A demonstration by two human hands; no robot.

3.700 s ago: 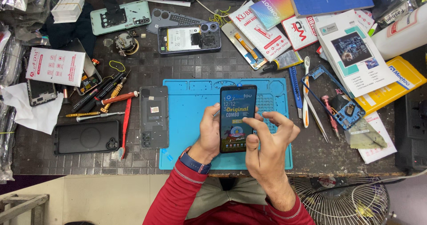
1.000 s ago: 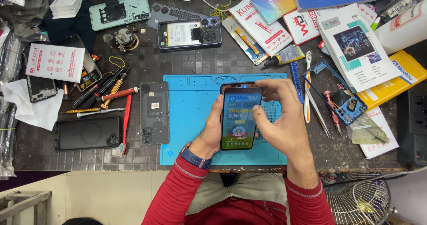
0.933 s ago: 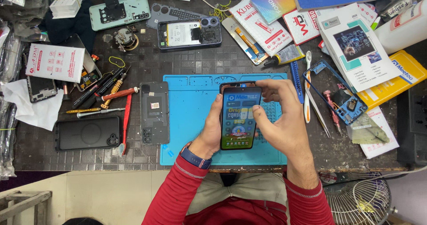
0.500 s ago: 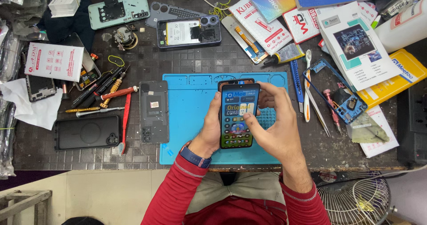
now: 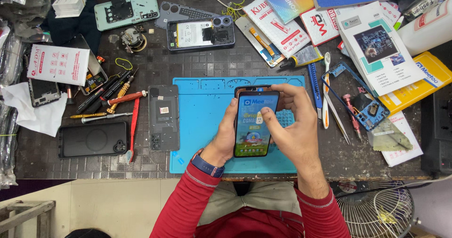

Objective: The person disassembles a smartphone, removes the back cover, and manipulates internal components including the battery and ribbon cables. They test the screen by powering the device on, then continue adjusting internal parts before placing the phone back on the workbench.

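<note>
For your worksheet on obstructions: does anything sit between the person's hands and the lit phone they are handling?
Nothing visible does. The left hand grips the phone by its left edge, and the right hand wraps its right side, thumb on the screen. Both touch it directly above the blue mat.

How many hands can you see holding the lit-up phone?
2. The left hand grips the lit smartphone's left edge; the right hand wraps its right side, thumb on the screen.
</note>
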